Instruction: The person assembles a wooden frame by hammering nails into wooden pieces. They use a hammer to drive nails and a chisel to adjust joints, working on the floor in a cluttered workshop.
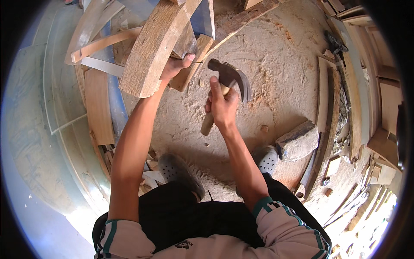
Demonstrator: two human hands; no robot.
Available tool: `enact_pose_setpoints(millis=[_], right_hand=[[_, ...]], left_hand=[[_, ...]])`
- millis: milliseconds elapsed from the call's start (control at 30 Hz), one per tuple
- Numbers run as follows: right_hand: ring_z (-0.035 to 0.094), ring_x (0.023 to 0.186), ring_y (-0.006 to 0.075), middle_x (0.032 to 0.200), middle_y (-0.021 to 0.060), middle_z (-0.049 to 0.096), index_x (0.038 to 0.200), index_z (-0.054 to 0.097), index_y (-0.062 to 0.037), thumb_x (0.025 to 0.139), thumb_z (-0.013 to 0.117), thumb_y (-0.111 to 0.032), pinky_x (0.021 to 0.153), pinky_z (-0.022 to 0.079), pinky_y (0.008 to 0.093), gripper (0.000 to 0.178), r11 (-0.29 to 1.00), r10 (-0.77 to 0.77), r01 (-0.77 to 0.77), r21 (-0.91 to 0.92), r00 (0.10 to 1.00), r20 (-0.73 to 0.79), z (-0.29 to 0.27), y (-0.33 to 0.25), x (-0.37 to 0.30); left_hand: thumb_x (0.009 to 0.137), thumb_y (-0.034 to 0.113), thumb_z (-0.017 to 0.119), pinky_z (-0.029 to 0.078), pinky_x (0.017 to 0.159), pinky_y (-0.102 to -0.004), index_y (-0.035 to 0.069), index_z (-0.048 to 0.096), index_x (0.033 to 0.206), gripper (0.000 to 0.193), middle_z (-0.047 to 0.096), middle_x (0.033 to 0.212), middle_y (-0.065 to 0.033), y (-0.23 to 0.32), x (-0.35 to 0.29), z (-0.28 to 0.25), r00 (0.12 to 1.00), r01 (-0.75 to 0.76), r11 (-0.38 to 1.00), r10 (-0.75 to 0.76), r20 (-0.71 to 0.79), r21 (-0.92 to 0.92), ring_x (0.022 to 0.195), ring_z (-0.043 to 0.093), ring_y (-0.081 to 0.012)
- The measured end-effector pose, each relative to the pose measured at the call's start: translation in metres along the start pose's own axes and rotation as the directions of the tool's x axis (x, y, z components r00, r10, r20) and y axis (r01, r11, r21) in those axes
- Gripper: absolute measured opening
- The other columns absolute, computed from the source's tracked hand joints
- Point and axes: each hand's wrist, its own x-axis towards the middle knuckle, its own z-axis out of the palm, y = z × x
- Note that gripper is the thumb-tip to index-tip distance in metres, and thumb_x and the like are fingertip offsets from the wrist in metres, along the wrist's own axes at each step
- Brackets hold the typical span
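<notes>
My right hand (224, 105) is closed round the wooden handle of a claw hammer (235, 80), its thumb laid along the handle. The hammer's striking face is turned left, close to a thin nail (198, 63) that sticks out of a wooden strip (192, 71). My left hand (174, 68) grips the wooden frame beside that nail; its thumb shows and the other fingers are hidden behind the wood. A thick, rough plank (157, 47) slants over my left wrist. Behind my left thumb is a darker piece of wood (185, 41).
A long board (239, 23) runs from the frame to the upper right. Glass-like sheets (47, 95) and a flat panel (99, 108) lean at left. A stone block (297, 140) lies by my right shoe (265, 159). Timber lengths (330, 108) and scraps line the right side.
</notes>
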Motion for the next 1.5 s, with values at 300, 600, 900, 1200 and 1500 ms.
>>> enact_pose_setpoints(millis=[300,600,900,1200,1500], right_hand=[[0.045,0.039,0.0097,0.054,-0.0012,0.046,0.07,0.051,-0.01,0.096,0.065,-0.03,0.036,0.038,0.0283,0.036,0.989,-0.046,0.049,0.14,0.999,-0.021,0.008,-0.016,0.0],[0.042,0.04,0.0087,0.054,-0.0021,0.045,0.071,0.05,-0.0082,0.096,0.065,-0.025,0.036,0.036,0.0289,0.033,0.992,-0.021,0.031,0.12,0.996,-0.084,0.017,-0.017,-0.004],[0.04,0.039,0.0084,0.053,-0.0025,0.044,0.072,0.051,-0.0088,0.096,0.062,-0.022,0.036,0.036,0.0291,0.03,0.996,-0.067,0.073,0.056,0.992,-0.107,0.015,0.002,0.01],[0.043,0.04,0.0093,0.054,-0.0012,0.045,0.073,0.051,-0.0092,0.095,0.064,-0.022,0.037,0.037,0.0284,0.029,0.988,0.151,-0.151,-0.007,0.985,0.085,0.025,0.001,0.005],[0.047,0.047,0.0133,0.061,-0.0002,0.045,0.077,0.047,-0.0116,0.094,0.064,-0.025,0.044,0.042,0.0332,0.028,0.976,0.192,-0.182,0.121,0.978,-0.076,-0.036,-0.011,0.032]], left_hand=[[0.066,0.051,0.081,0.046,0.093,-0.0439,-0.004,0.051,0.124,0.086,0.059,0.117,-0.016,-0.005,0.0,-0.003,0.999,-0.036,0.999,0.036,-0.002,0.023,0.108,0.058,-0.0305],[0.067,0.047,0.082,0.046,0.095,-0.0429,-0.005,0.048,0.127,0.086,0.058,0.119,-0.0173,-0.001,-0.001,-0.005,0.999,0.0,1.0,-0.001,0.032,0.014,0.111,0.057,-0.0302],[0.068,0.049,0.081,0.045,0.095,-0.0429,-0.005,0.046,0.128,0.088,0.056,0.12,-0.0171,0.003,0.0,-0.003,1.0,-0.001,0.998,0.002,0.029,-0.061,0.112,0.056,-0.0309],[0.068,0.051,0.081,0.044,0.098,-0.0438,-0.006,0.041,0.131,0.094,0.052,0.125,-0.0193,-0.001,0.001,-0.003,0.992,0.079,0.997,-0.077,0.099,-0.009,0.117,0.053,-0.0303],[0.067,0.055,0.082,0.044,0.096,-0.0442,-0.006,0.042,0.128,0.095,0.053,0.119,-0.0167,-0.004,0.0,0.002,0.999,-0.04,0.999,0.041,-0.012,0.013,0.112,0.054,-0.0298]])
